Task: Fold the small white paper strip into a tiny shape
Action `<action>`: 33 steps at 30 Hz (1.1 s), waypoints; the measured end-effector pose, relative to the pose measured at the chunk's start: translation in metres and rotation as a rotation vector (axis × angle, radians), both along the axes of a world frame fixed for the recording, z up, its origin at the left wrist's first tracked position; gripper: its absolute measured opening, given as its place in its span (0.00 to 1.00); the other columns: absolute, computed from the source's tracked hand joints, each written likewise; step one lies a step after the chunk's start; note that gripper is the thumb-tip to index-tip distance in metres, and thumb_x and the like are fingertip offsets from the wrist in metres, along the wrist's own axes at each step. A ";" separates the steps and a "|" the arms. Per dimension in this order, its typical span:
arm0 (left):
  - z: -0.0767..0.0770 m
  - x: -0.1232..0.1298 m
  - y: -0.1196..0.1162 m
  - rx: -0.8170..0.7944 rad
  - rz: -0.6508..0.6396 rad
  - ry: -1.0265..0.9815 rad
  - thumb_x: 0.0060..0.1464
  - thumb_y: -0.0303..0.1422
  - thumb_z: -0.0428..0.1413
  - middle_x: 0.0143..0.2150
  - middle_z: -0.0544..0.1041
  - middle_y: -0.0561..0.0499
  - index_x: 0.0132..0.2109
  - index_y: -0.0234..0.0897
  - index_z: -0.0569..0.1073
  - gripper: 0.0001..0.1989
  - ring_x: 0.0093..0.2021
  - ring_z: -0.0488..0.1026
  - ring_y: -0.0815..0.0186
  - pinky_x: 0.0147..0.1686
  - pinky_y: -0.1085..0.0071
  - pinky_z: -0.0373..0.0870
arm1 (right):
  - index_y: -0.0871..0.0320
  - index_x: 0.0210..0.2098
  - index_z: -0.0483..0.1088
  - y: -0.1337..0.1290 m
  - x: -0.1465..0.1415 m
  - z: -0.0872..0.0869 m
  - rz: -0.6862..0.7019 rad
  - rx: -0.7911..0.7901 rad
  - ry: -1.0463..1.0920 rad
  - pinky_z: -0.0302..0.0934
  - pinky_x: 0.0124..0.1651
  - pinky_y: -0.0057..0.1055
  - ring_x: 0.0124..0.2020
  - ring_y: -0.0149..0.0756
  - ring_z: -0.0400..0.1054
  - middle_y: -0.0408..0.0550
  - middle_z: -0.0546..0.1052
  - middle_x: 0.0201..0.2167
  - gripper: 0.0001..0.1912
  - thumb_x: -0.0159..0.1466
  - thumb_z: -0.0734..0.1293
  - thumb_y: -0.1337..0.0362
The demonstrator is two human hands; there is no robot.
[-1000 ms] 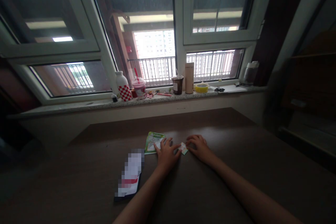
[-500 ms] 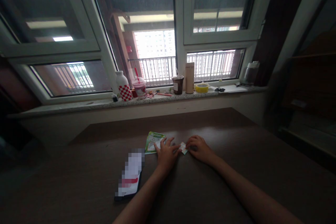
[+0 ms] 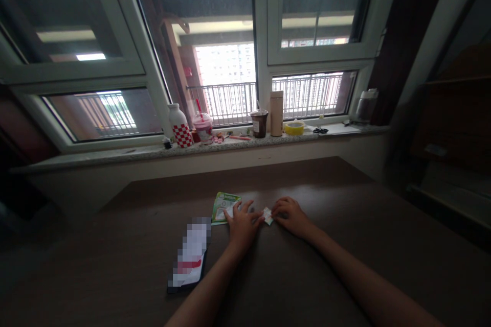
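Observation:
A small piece of white and green paper (image 3: 267, 216) lies between my two hands on the dark brown table (image 3: 153, 196). My left hand (image 3: 244, 225) has its fingers spread, some of them over the edge of a green and white packet (image 3: 221, 208), and touches the paper's left edge with a fingertip. From the right, my right hand (image 3: 290, 217) pinches the paper's other edge with bent fingers. To the left of my left forearm lies a phone (image 3: 192, 253) with a blurred screen.
Along the window sill (image 3: 146, 152) stand a checkered bottle (image 3: 181, 127), a pink drink cup (image 3: 203, 129), a dark drink cup (image 3: 260, 123) and a tan flask (image 3: 276, 113). Yellow tape (image 3: 294, 129) and scissors (image 3: 320, 131) lie further right.

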State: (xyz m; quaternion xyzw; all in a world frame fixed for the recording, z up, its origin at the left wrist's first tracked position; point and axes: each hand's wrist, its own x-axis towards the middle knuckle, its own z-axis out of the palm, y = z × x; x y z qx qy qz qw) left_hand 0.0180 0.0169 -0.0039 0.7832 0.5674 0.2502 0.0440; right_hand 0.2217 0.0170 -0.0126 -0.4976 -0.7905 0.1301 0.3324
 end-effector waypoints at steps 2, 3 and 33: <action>0.000 0.000 0.000 -0.002 0.003 -0.003 0.55 0.42 0.58 0.61 0.70 0.58 0.41 0.60 0.80 0.08 0.63 0.56 0.47 0.60 0.29 0.34 | 0.50 0.32 0.77 0.000 -0.001 0.000 -0.008 -0.002 -0.006 0.51 0.57 0.41 0.50 0.40 0.64 0.43 0.79 0.38 0.05 0.60 0.68 0.65; 0.001 0.000 0.000 -0.006 0.004 -0.004 0.55 0.42 0.58 0.61 0.70 0.58 0.41 0.60 0.80 0.08 0.63 0.56 0.47 0.60 0.29 0.35 | 0.50 0.32 0.77 0.000 -0.001 0.000 -0.014 -0.001 -0.009 0.51 0.57 0.41 0.49 0.40 0.64 0.43 0.79 0.38 0.05 0.60 0.68 0.65; 0.011 0.005 -0.002 -0.108 -0.016 -0.083 0.53 0.41 0.59 0.62 0.68 0.52 0.40 0.53 0.81 0.08 0.66 0.54 0.51 0.62 0.34 0.30 | 0.55 0.37 0.71 -0.004 -0.009 -0.002 -0.080 0.014 0.030 0.49 0.57 0.40 0.47 0.39 0.64 0.46 0.75 0.39 0.05 0.61 0.65 0.67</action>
